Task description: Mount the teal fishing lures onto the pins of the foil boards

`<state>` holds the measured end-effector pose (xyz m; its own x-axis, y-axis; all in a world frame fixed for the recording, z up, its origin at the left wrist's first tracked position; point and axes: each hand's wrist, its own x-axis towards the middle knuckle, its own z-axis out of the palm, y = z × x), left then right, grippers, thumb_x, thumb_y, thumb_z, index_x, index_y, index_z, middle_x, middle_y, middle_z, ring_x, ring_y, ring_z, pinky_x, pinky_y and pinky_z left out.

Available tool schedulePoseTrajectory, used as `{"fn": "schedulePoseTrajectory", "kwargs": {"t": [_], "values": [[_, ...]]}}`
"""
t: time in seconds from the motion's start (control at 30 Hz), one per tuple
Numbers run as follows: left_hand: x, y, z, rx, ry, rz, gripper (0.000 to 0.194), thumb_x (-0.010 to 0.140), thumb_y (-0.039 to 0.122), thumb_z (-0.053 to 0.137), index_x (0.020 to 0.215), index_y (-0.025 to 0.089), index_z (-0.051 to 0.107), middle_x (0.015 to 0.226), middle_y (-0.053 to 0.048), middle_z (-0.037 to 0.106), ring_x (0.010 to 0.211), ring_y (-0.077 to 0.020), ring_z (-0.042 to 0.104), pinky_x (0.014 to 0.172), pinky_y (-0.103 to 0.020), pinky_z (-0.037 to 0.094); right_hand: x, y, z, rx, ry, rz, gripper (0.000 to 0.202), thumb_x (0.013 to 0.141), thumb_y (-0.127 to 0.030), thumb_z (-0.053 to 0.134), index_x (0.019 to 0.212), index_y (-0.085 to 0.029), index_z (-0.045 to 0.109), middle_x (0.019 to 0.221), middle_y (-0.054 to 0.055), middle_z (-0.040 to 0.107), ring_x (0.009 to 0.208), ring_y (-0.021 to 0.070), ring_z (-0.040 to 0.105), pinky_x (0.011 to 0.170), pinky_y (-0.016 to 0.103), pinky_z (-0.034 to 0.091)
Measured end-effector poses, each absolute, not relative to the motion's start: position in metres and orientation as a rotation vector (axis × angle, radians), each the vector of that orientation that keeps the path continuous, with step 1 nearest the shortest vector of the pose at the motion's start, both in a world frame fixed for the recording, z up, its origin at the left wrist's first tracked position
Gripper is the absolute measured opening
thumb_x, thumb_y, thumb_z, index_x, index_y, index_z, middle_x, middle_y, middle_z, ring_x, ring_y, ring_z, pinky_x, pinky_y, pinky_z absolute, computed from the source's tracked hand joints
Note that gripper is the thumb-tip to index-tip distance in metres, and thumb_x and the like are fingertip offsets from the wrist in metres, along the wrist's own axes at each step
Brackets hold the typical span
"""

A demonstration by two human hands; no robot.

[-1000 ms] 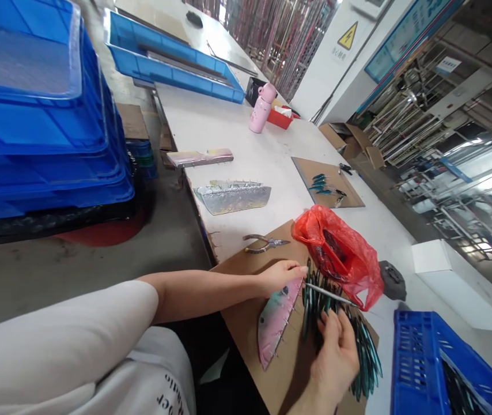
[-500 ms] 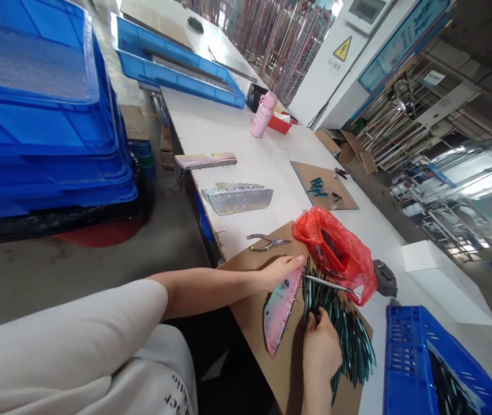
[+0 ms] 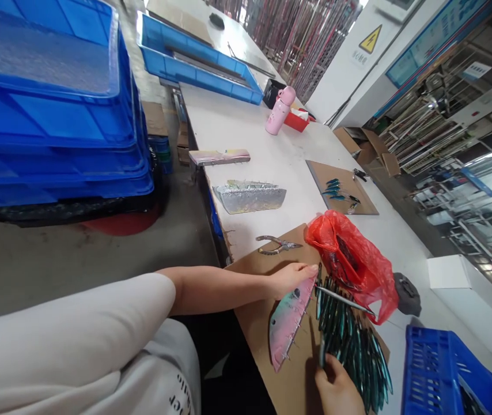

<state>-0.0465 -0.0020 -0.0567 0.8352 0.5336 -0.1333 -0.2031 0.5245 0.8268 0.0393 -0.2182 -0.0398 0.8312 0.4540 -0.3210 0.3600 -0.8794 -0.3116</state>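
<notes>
1. Left hand (image 3: 291, 280): grip clamped on the upper end of a smooth pink-and-green curved plate (image 3: 288, 329), one edge bristling with pins, at five o'clock in view.
2. Right hand (image 3: 341, 389), at the plate's four o'clock: grip pinched on a slim dark piece (image 3: 322, 349); wrist cut off.
3. Glossy tapered pieces (image 3: 353, 344) lie at three o'clock; inside the crinkled red bag (image 3: 370, 272), contents blur.

The slender pieces (image 3: 349, 328) look glossy, the bag (image 3: 364, 268) crinkled shiny plastic.
</notes>
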Motion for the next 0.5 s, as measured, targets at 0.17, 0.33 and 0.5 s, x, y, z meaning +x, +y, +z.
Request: {"fn": "schedulePoseTrajectory", "kwargs": {"t": [0.17,0.33,0.5], "values": [[-0.044,-0.003,-0.056,1.03,0.438,0.446,0.051,0.073,0.063,0.048,0.075,0.013,0.055,0.065,0.003,0.044,0.061,-0.0086,0.036,0.061,-0.022,0.032,0.029,-0.208,-0.042,-1.676,-0.1,0.351,0.026,0.049,-0.034,0.069,0.073,-0.029,0.062,0.072,-0.009,0.067,0.07,0.0137,0.064,0.068,0.027,0.052],[-0.045,-0.003,-0.052,0.997,0.403,0.429,0.05,0.074,0.062,0.047,0.079,0.013,0.053,0.065,0.002,0.046,0.059,-0.0089,0.039,0.058,-0.022,0.034,0.001,-0.149,-0.041,-1.257,-0.005,0.378,0.017,0.064,-0.024,0.063,0.081,-0.025,0.061,0.077,-0.01,0.066,0.078,0.0082,0.063,0.077,0.023,0.051],[-0.045,-0.004,-0.052,0.982,0.404,0.395,0.049,0.074,0.062,0.048,0.075,0.014,0.049,0.062,0.003,0.044,0.055,-0.0079,0.038,0.054,-0.021,0.034,-0.002,-0.128,-0.051,-1.243,0.061,0.482,0.018,0.068,-0.025,0.062,0.086,-0.022,0.059,0.077,-0.005,0.068,0.077,0.0082,0.064,0.075,0.02,0.051]]}}
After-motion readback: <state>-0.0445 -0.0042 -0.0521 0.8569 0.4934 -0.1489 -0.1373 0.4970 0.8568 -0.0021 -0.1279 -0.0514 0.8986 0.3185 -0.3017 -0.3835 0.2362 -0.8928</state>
